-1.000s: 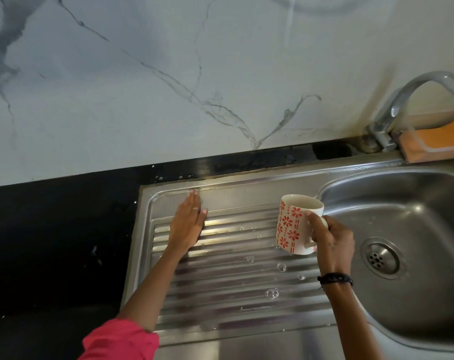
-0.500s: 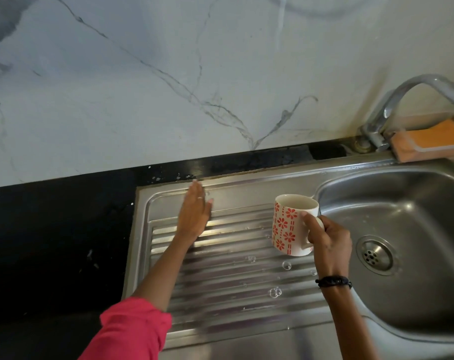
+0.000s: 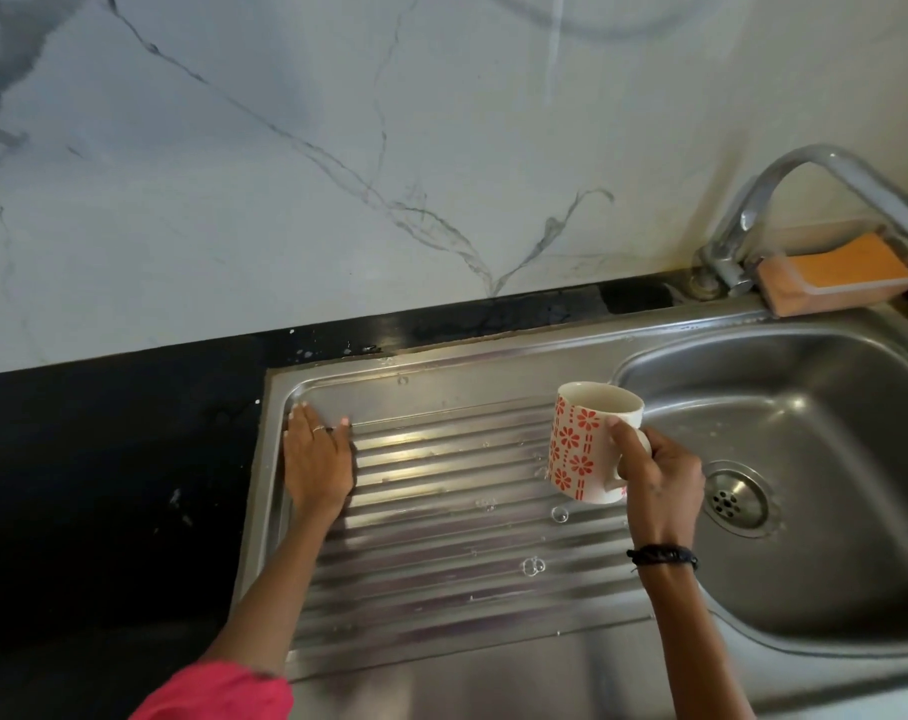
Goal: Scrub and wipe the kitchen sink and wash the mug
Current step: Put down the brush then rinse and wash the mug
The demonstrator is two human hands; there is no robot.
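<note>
risks first. the mug [image 3: 592, 441] is held clear of the ribbed drainboard [image 3: 441, 511], centre-right of the frame, just left of the basin [image 3: 805, 433], and tipped a little. the right hand [image 3: 659, 483] has it by the handle side only, thumb pressed on the patterned wall, fingers curled round the handle as far as i can see. bubbles and water drops lie on the drainboard below it, so the mug is probably wet. judgement: a wet handle grip could slip, and a drop onto steel could chip the mug. whether anything is inside it i cannot tell; if so, the tilt could spill it onto the area being wiped.

second risk: the left hand [image 3: 316, 459] works bare, no cloth visible under it. it may only push water about rather than lift it, and the raised rim at the drainboard's left edge could trap the water there or let it run onto the black surface [image 3: 103, 485].

pose. left hand lies flat at the upper left corner of the drainboard, palm down, fingers straight and together, holding nothing, forearm running in from the lower left with a pink sleeve [image 3: 218, 693]. right forearm comes up from the lower right, a dark band at the wrist.

tap [image 3: 805, 179] and orange sponge [image 3: 852, 262] in its tray sit upper right, untouched.
</note>
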